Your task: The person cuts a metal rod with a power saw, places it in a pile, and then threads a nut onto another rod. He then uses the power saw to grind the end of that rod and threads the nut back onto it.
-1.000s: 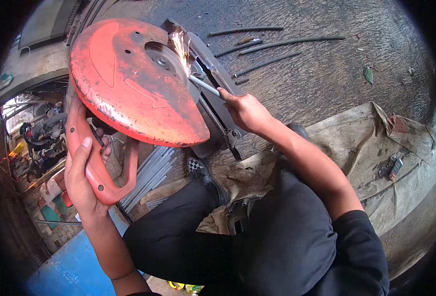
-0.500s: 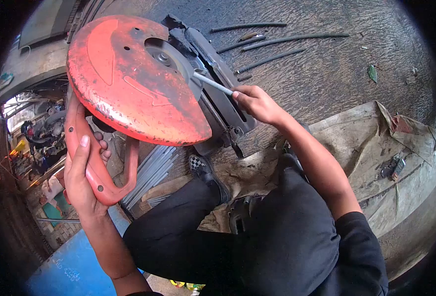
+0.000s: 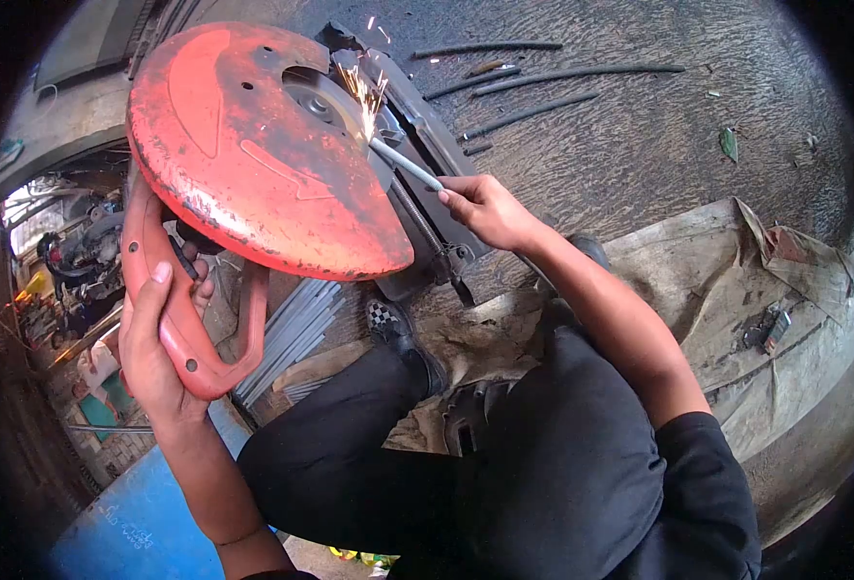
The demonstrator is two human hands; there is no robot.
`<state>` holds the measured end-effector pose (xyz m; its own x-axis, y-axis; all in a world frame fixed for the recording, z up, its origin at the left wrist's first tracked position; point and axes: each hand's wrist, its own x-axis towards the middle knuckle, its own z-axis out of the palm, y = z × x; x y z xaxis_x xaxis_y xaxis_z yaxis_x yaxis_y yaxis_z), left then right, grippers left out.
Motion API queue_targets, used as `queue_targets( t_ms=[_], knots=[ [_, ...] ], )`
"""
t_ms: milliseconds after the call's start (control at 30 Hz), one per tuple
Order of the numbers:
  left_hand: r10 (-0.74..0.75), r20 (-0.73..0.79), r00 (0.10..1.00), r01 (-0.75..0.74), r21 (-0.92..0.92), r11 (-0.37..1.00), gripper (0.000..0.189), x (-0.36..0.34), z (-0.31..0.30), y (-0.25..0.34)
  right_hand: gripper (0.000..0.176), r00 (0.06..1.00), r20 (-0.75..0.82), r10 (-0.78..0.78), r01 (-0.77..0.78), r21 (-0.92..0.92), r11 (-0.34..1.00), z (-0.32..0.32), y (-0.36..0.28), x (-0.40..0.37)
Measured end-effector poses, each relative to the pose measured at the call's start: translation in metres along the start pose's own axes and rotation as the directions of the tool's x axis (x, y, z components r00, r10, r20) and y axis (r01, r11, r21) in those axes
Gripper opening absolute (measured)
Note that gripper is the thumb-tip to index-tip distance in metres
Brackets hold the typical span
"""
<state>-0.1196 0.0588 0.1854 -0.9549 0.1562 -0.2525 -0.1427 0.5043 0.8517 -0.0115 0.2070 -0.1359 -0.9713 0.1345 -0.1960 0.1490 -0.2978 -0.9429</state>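
Note:
A cut-off saw with a worn red blade guard point(image 3: 253, 164) fills the upper left. My left hand point(image 3: 156, 333) is wrapped round its red loop handle point(image 3: 200, 362). Pinched in my right hand point(image 3: 485, 211) is a grey metal rod point(image 3: 408, 164), which slants up and left. Its far end meets the side of the cutting disc point(image 3: 323, 104), and sparks point(image 3: 364, 97) spray upward from there. The saw's dark base point(image 3: 437, 145) lies beneath the rod, and most of the disc is hidden by the guard.
Several dark hoses or rods point(image 3: 582, 77) lie on the wet-looking floor at the top. A bundle of grey rods point(image 3: 296, 333) rests below the guard. A dirty cloth sheet point(image 3: 736, 290) spreads at right, with a small pack point(image 3: 777, 332) on it. A blue panel point(image 3: 147, 512) is at lower left.
Sparks now fly from the rod's end at the disc; none showed before. My right hand has shifted slightly left with the rod. The guard and handle sit slightly higher and further left.

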Motion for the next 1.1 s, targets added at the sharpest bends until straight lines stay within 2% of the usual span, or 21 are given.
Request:
queue_targets(
  t_ms=[67, 100, 167, 267, 300, 367, 500, 567, 700, 767, 900, 967, 1000, 1067, 1100],
  knots=[
    [0.002, 0.022, 1.000, -0.002, 0.006, 1.000, 0.049, 0.003, -0.006, -0.002, 0.027, 0.992, -0.082, -0.100, 0.087, -0.147, 0.985, 0.001, 0.000, 0.001],
    [0.004, 0.045, 0.999, -0.004, 0.012, 1.000, 0.049, 0.004, -0.008, -0.002, 0.027, 0.992, -0.082, -0.100, 0.087, -0.147, 0.985, 0.001, -0.002, 0.001],
    [0.001, 0.045, 0.999, -0.001, 0.002, 1.000, 0.050, 0.003, -0.007, -0.002, 0.023, 0.990, -0.121, -0.073, 0.036, -0.284, 0.958, -0.002, -0.015, -0.002],
    [-0.008, 0.051, 0.999, 0.008, -0.002, 1.000, 0.049, 0.005, -0.010, -0.003, 0.020, 0.987, -0.119, -0.107, 0.055, -0.375, 0.925, -0.004, -0.020, -0.003],
    [-0.015, 0.058, 0.998, 0.015, 0.004, 1.000, 0.049, 0.005, -0.011, -0.003, 0.020, 0.987, -0.118, -0.106, 0.055, -0.374, 0.926, -0.004, -0.023, -0.004],
    [-0.012, 0.063, 0.998, 0.011, 0.006, 1.000, 0.049, 0.005, -0.011, -0.003, 0.033, 0.987, -0.105, -0.122, 0.070, -0.401, 0.913, -0.004, -0.026, -0.006],
    [0.005, 0.042, 0.999, -0.005, 0.003, 1.000, 0.049, 0.003, -0.007, -0.002, 0.035, 0.980, -0.103, -0.169, 0.106, -0.447, 0.888, -0.003, -0.016, -0.003],
    [0.003, 0.040, 0.999, -0.003, 0.007, 1.000, 0.049, 0.003, -0.007, -0.002, 0.032, 0.941, -0.126, -0.314, 0.215, -0.493, 0.843, -0.002, -0.007, -0.002],
    [0.001, 0.054, 0.999, -0.001, 0.004, 1.000, 0.050, 0.003, -0.008, -0.002, 0.040, 0.933, -0.105, -0.344, 0.218, -0.596, 0.773, -0.006, -0.010, -0.008],
    [-0.001, 0.036, 0.999, 0.001, -0.002, 1.000, 0.049, 0.002, -0.005, -0.001, 0.038, 0.953, -0.082, -0.292, 0.174, -0.641, 0.747, -0.007, -0.017, -0.012],
    [-0.014, 0.001, 1.000, 0.014, 0.015, 1.000, 0.046, 0.002, -0.003, 0.000, 0.037, 0.925, -0.119, -0.361, 0.239, -0.555, 0.797, -0.016, -0.019, -0.013],
    [-0.020, 0.017, 1.000, 0.020, 0.043, 0.999, 0.046, 0.006, -0.014, -0.002, 0.029, 0.984, -0.155, -0.085, 0.025, -0.351, 0.936, -0.022, -0.027, -0.012],
    [-0.031, 0.037, 0.999, 0.028, 0.074, 0.997, 0.045, 0.007, -0.017, -0.002, 0.029, 0.984, -0.155, -0.083, 0.024, -0.349, 0.937, -0.024, -0.026, -0.011],
    [-0.024, 0.021, 0.999, 0.023, 0.042, 0.999, 0.045, 0.006, -0.012, -0.001, 0.029, 0.993, -0.012, 0.115, -0.115, -0.132, 0.985, -0.027, -0.023, -0.007],
    [-0.015, 0.005, 1.000, 0.015, 0.008, 1.000, 0.045, 0.006, -0.009, 0.000, 0.029, 0.993, -0.014, 0.113, -0.114, -0.133, 0.985, -0.027, -0.023, -0.006]
  ],
)
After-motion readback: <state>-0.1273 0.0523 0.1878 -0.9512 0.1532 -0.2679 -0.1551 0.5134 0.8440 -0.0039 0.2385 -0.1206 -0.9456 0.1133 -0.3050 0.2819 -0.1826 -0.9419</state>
